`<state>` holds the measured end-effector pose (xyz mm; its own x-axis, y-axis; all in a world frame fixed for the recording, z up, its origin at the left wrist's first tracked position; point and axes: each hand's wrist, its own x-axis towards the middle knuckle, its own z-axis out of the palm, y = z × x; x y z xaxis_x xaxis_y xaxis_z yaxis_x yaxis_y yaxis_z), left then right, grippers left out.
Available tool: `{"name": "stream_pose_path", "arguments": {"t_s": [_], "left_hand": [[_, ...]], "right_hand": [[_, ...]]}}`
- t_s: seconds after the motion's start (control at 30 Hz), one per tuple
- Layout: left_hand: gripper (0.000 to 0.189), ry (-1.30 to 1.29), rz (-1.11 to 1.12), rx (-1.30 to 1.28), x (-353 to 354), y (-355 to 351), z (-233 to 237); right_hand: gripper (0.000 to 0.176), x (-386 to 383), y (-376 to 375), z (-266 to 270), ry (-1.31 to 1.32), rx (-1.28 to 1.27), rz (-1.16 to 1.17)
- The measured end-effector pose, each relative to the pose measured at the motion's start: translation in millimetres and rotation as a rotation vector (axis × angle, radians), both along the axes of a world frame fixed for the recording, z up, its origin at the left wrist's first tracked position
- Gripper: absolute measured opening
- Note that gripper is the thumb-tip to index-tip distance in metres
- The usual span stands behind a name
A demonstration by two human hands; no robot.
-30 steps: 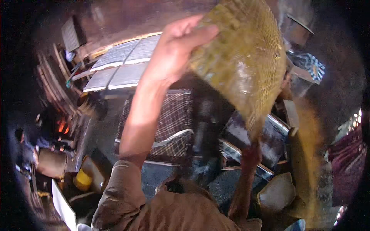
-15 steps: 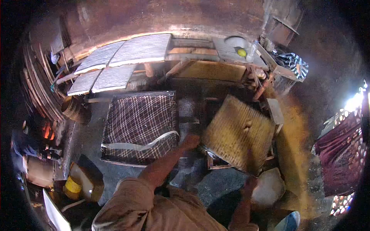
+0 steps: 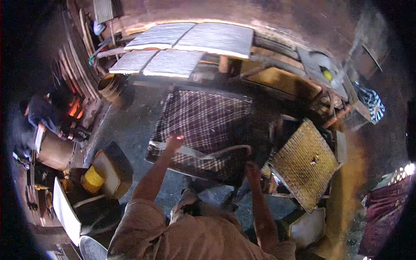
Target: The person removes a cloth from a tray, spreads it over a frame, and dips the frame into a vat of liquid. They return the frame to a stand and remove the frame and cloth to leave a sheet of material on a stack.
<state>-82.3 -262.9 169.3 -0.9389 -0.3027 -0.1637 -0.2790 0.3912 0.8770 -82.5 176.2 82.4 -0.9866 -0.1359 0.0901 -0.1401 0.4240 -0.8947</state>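
A plaid cloth [image 3: 208,112], dark with white lines, covers a flat rectangular panel on the floor in front of me. A pale strip [image 3: 199,153] crosses the cloth near its front edge. My left hand [image 3: 175,142] is over the left part of this strip, its fingers blurred. Close to the panel's front right corner is my right hand [image 3: 253,171], dark and smeared by motion. To the right, a yellowish woven mat [image 3: 305,167] lies tilted across a wooden frame, apart from both hands.
Pale ridged sheets [image 3: 214,38] lie on a rack at the back. A person [image 3: 47,112] sits at far left near a glowing fire [image 3: 76,107]. A yellow container [image 3: 92,179] and a white board [image 3: 66,210] are at left. A pale panel [image 3: 307,227] lies front right.
My view has turned, shifting the scene. My left hand has moved from the cloth panel's right side to over the strip. My right hand has come from below the woven mat to the panel's corner.
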Motion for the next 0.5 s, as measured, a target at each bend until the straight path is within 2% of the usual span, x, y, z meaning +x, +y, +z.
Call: {"name": "stream_pose_path", "arguments": {"t_s": [0.03,0.07,0.13,0.17,0.2,0.23,0.3,0.33,0.37,0.4,0.43,0.47,0.5], "left_hand": [[0.028,-0.092,-0.026,-0.410,5,-21,5],[0.031,-0.215,-0.110,-0.652,8,-49,-12],[0.034,-0.018,-0.084,-1.160,28,-78,-27],[0.034,-0.024,-0.075,-1.148,43,-89,-27],[0.042,-0.105,-0.160,-1.108,62,-99,-21],[0.051,-0.183,-0.246,-1.064,74,-108,-13],[0.051,-0.246,-0.255,-0.966,79,-112,-2],[0.051,-0.301,-0.274,-0.884,81,-117,-3],[0.051,-0.210,-0.281,-1.028,86,-122,-29],[0.051,-0.217,-0.293,-1.020,82,-127,-27],[0.050,-0.196,-0.307,-0.997,74,-127,-16],[0.049,-0.176,-0.320,-0.974,69,-128,-11],[0.045,-0.115,-0.307,-1.105,59,-135,-26]], "right_hand": [[0.031,-14,-21,16,-0.001,0.002,0.012],[0.030,-28,-45,49,0.072,0.006,-0.006],[0.029,-42,-78,83,0.145,0.019,-0.012],[0.037,-47,-85,89,0.093,0.349,0.005],[0.046,-54,-90,92,0.041,0.678,0.022],[0.046,-58,-90,73,0.044,0.689,0.032],[0.048,-55,-81,15,0.664,1.175,-0.072],[0.048,-52,-88,24,0.651,1.184,-0.067],[0.047,-48,-90,36,0.384,1.185,0.024],[0.047,-45,-93,51,0.116,1.171,0.112],[0.043,-44,-104,63,0.362,1.338,0.134],[0.043,-41,-105,63,0.348,1.345,0.139],[0.038,-39,-103,61,0.498,1.747,0.172]]}}
